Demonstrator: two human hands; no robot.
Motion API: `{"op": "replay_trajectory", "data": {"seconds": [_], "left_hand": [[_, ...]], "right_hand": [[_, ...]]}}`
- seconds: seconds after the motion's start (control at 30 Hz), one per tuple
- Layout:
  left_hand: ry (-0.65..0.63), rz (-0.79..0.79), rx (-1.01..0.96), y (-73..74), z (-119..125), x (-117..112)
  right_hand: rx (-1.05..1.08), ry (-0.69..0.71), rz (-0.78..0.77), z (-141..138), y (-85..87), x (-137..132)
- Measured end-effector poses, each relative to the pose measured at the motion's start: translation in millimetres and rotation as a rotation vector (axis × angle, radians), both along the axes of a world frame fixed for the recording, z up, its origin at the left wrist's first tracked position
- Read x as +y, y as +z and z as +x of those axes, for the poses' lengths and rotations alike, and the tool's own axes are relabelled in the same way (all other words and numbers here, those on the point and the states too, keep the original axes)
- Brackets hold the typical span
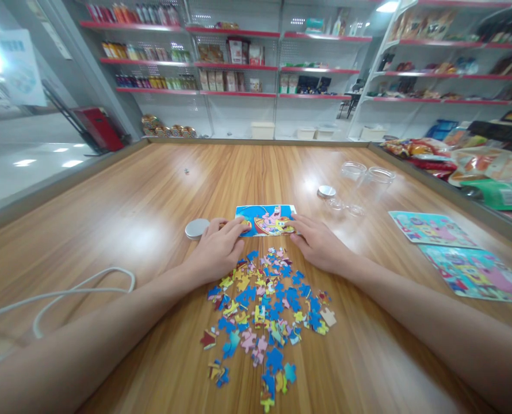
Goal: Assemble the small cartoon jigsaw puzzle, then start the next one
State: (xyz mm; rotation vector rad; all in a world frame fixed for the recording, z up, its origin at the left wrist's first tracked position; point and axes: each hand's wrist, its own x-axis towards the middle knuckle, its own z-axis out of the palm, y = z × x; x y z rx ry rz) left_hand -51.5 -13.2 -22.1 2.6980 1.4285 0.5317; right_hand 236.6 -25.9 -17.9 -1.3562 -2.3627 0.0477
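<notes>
A small picture card [267, 221] with pink and yellow cartoon figures on blue lies on the wooden table, between both hands. The fingers of my left hand [221, 248] are stretched out over its left edge, the thumb apart below them. My right hand [320, 244] touches the right edge with extended fingertips. Neither hand appears to grip the card. Just in front of the card spreads a loose pile of jigsaw pieces [260, 313], mostly blue, yellow and pink. Beside my left hand is a round silver lid [197, 229], partly hidden by the fingers.
Two clear glass jars [379, 178] and another silver lid [326, 192] stand at the right back. Two larger cartoon picture sheets [476, 273] lie to the right. A white cable [87, 288] loops across the left. Stocked shelves [234, 66] line the wall behind the table [221, 184].
</notes>
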Motion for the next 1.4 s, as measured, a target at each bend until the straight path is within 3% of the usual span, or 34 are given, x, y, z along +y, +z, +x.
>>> {"op": "replay_trajectory", "data": {"seconds": [0.23,0.33,0.43,0.53,0.83,1.07,1.2,1.4], "left_hand": [[-0.144,0.121,-0.225,14.4,2.3,-9.4],[-0.348,0.116,-0.285,21.6,4.8,-17.0],[-0.582,0.024,-0.241,23.2,6.0,-21.7],[-0.709,-0.061,-0.201,21.5,6.2,-22.6],[-0.716,-0.087,-0.165,23.7,6.5,-23.5],[-0.76,-0.084,-0.091,28.4,6.6,-28.2],[-0.76,-0.105,-0.052,30.8,7.4,-28.5],[-0.732,-0.102,-0.047,30.6,7.7,-28.4]], "right_hand": [[0.208,0.074,0.134,-2.4,8.2,-7.7],[0.259,0.207,0.144,-5.8,16.7,-15.4],[0.214,0.395,0.045,-8.7,20.6,-21.7],[0.182,0.484,-0.04,-9.7,20.0,-23.7],[0.188,0.473,-0.076,-8.1,18.6,-22.9],[0.259,0.454,0.026,-5.3,19.4,-24.1],[0.212,0.516,-0.021,-4.8,19.3,-24.1],[0.154,0.505,-0.044,-4.5,19.2,-24.3]]}}
